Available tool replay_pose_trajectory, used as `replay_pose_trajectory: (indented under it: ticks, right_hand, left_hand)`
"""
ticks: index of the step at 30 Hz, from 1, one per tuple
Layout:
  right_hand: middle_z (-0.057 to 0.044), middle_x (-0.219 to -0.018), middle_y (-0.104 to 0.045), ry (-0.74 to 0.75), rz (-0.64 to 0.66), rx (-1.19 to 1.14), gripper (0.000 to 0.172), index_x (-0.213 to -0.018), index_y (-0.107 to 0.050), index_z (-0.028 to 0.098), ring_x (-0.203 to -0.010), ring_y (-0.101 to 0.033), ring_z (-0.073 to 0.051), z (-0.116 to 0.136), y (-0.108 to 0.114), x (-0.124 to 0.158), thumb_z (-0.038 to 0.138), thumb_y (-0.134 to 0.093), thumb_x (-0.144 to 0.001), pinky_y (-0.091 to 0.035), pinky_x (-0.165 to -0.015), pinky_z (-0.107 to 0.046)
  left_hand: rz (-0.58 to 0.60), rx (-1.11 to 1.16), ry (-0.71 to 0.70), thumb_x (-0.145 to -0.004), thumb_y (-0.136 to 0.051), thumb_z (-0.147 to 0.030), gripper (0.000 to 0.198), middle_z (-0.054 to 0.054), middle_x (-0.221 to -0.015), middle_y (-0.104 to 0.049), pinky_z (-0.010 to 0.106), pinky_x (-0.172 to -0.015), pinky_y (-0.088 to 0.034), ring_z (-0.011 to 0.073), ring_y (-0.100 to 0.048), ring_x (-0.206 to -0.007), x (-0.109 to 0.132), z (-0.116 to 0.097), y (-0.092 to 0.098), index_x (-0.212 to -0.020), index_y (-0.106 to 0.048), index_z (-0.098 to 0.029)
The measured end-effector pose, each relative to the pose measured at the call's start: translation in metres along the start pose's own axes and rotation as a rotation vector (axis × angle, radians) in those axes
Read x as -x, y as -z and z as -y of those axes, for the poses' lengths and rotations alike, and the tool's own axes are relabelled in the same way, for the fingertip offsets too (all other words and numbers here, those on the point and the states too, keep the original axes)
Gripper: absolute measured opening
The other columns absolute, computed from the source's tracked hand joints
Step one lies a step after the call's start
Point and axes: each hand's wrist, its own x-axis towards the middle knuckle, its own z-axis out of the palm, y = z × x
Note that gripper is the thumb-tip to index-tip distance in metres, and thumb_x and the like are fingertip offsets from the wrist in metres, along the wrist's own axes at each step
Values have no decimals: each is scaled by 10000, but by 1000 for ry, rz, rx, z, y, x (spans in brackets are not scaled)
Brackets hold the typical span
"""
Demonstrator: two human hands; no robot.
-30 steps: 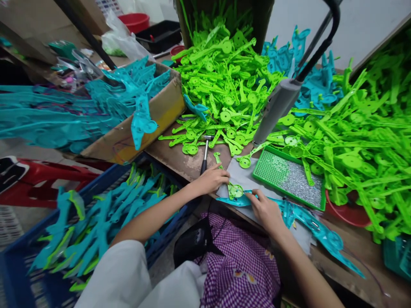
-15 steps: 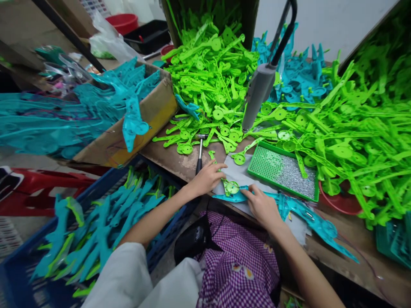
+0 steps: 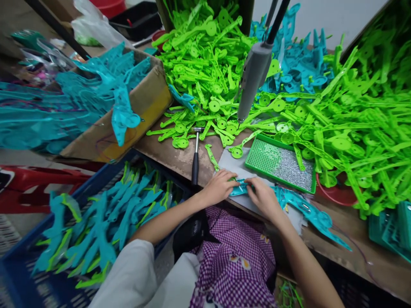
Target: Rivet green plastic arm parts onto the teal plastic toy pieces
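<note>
A long blue plastic part (image 3: 302,202) lies along the table's front edge on a grey cloth (image 3: 228,160). My left hand (image 3: 219,186) is closed over a green plastic piece (image 3: 212,157) at the left end of the blue part; its fingers hide much of that piece. My right hand (image 3: 262,196) pinches the blue part a little further right, thumb and forefinger on its edge. Behind my hands sits a green tray (image 3: 279,164) of small metal pieces. A hammer (image 3: 195,159) with a black handle lies left of the cloth.
Green parts (image 3: 205,64) are heaped across the back and right. A grey electric driver (image 3: 253,77) hangs above the table. A cardboard box (image 3: 141,102) of blue parts stands left, above a blue crate (image 3: 19,252) of joined parts. A red bowl (image 3: 337,192) is at right.
My left hand has moved right and down over the green piece, closer to my right hand. The camera view has shifted slightly.
</note>
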Motion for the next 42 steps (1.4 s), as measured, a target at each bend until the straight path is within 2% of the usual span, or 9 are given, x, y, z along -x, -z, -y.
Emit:
replay_pose_trajectory:
  ticks: [4, 11, 17, 20, 24, 27, 35, 40, 42]
  right_hand:
    - [-42, -900, -638, 3, -11, -92, 160, -952, -611, 197, -827, -609, -166, -8, -2, -4, 251, -469, -903, -451, -721, -273]
    - [-31, -847, -637, -73, 15, -142, 145, -890, -621, 191, -786, -604, -162, -7, 4, -9, 263, -496, -877, -423, -713, -265]
    - [-11, -745, -653, -267, 71, 105, 120, -760, -612, 211, -679, -582, -158, 7, 6, -16, 280, -538, -827, -307, -577, -253]
    - [-13, -747, -670, -304, 95, 158, 122, -747, -620, 217, -672, -588, -157, 9, 9, -18, 274, -537, -816, -277, -561, -255]
    - [-17, -764, -671, -253, 29, -28, 165, -777, -620, 207, -706, -603, -160, -6, 18, -9, 323, -525, -845, -348, -610, -248]
    - [-18, -757, -664, -285, -71, -95, 197, -788, -618, 200, -698, -606, -158, -19, 22, 1, 355, -518, -858, -382, -639, -252]
    - [-16, -759, -636, -278, -149, 58, 174, -777, -587, 202, -703, -597, -157, -21, 12, 12, 339, -517, -859, -364, -631, -258]
    - [-13, -782, -649, -350, -108, 172, 167, -784, -599, 206, -682, -564, -152, -14, 15, 12, 334, -521, -858, -287, -605, -272]
    - [-14, -777, -653, -338, -93, 263, 180, -756, -606, 206, -715, -545, -162, -10, 19, 10, 324, -519, -860, -259, -638, -290]
  left_hand:
    - [9, 3, 14, -863, -521, -127, 280, 77, -1203, -601, 456, -1060, -366, 225, -512, -1140, -2, -2, 1, -1072, -683, -219]
    - [29, 5, 28, -856, -522, -124, 281, 64, -1200, -591, 428, -1045, -366, 225, -486, -1130, -2, -1, 0, -1075, -671, -219]
    - [56, -4, 44, -863, -513, -127, 279, 65, -1186, -595, 433, -1038, -366, 225, -485, -1132, -4, -3, 3, -1065, -679, -225]
    - [64, -11, 38, -870, -509, -138, 277, 68, -1184, -592, 435, -1037, -364, 226, -487, -1126, -4, -3, 4, -1071, -678, -226]
    - [68, -24, 28, -887, -500, -157, 270, 65, -1199, -586, 426, -1035, -361, 227, -488, -1117, -4, -2, 4, -1080, -675, -226]
    - [66, -31, 20, -897, -490, -158, 265, 62, -1198, -588, 415, -1034, -356, 226, -488, -1118, -4, -2, 3, -1075, -677, -220]
    - [46, -32, 6, -918, -473, -182, 265, 63, -1180, -587, 405, -1007, -370, 227, -481, -1116, -4, -1, 3, -1089, -670, -223]
    - [46, -28, 6, -916, -480, -183, 263, 65, -1181, -586, 404, -1015, -366, 223, -481, -1112, -3, 0, 2, -1092, -671, -223]
    - [50, -30, 1, -917, -478, -181, 265, 67, -1181, -585, 401, -1017, -365, 221, -482, -1111, -3, 0, 3, -1097, -670, -221]
